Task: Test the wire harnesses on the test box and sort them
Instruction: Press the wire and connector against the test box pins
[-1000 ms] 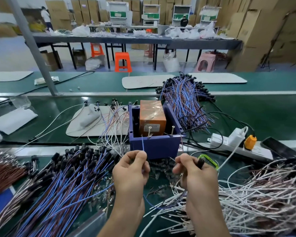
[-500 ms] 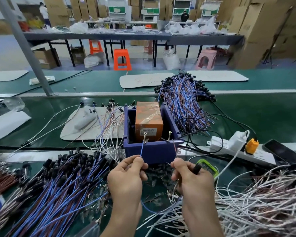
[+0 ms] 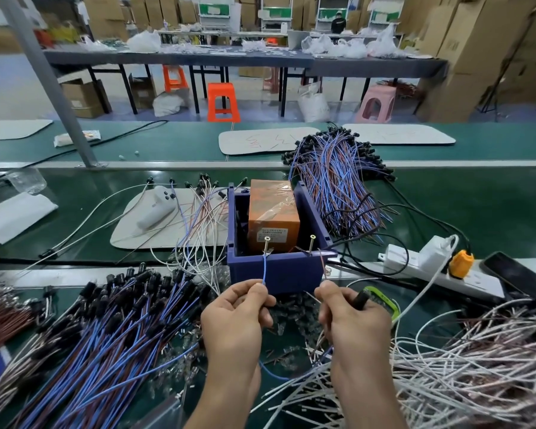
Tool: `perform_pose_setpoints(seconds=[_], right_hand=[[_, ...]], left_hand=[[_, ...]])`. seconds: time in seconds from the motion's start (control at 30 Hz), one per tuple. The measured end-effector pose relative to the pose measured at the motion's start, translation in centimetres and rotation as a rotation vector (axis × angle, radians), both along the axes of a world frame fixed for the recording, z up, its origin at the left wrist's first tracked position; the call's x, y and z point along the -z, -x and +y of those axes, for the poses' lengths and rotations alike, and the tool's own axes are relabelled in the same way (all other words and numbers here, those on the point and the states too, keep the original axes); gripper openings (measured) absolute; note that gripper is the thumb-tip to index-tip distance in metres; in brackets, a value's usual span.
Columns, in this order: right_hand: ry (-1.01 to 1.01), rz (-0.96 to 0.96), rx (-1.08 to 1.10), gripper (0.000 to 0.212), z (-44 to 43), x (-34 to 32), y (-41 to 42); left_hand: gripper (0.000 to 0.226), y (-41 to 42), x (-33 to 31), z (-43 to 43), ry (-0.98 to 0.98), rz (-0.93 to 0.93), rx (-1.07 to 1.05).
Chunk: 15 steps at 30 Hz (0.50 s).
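The left hand (image 3: 239, 314) pinches the harness's blue lead (image 3: 264, 270), tip at the left screw (image 3: 266, 246) of the test box (image 3: 279, 274). The right hand (image 3: 350, 317), gripping the black connector (image 3: 360, 298), has raised the brown lead (image 3: 323, 264) to just beside the right screw (image 3: 311, 243). The continuity check appears imminent.

2 bare forearms come in from the bottom edge, side by side, backs of hands up. Left hand (image 3: 235, 317) is curled, thumb and index pinching a blue wire (image 3: 264, 270) that points up. Right hand (image 3: 353, 325) is curled too, pinching a brown wire (image 3: 323, 267), with a black connector (image 3: 361, 298) poking out between its fingers. Hands near, not touching.
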State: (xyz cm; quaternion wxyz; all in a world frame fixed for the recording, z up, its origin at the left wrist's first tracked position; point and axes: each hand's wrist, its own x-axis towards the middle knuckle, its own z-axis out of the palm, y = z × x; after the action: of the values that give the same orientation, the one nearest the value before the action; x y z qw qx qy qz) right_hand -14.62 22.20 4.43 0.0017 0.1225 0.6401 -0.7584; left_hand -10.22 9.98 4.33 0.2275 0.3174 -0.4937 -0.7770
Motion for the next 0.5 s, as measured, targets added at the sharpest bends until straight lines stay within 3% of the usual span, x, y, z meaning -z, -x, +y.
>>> perform_pose_setpoints(seconds=[0.5], right_hand=[[-0.039, 0.051, -0.052, 0.034, 0.2, -0.5, -1.5]], left_hand=[[0.005, -1.0, -1.0, 0.0, -0.038, 0.006, 0.018]])
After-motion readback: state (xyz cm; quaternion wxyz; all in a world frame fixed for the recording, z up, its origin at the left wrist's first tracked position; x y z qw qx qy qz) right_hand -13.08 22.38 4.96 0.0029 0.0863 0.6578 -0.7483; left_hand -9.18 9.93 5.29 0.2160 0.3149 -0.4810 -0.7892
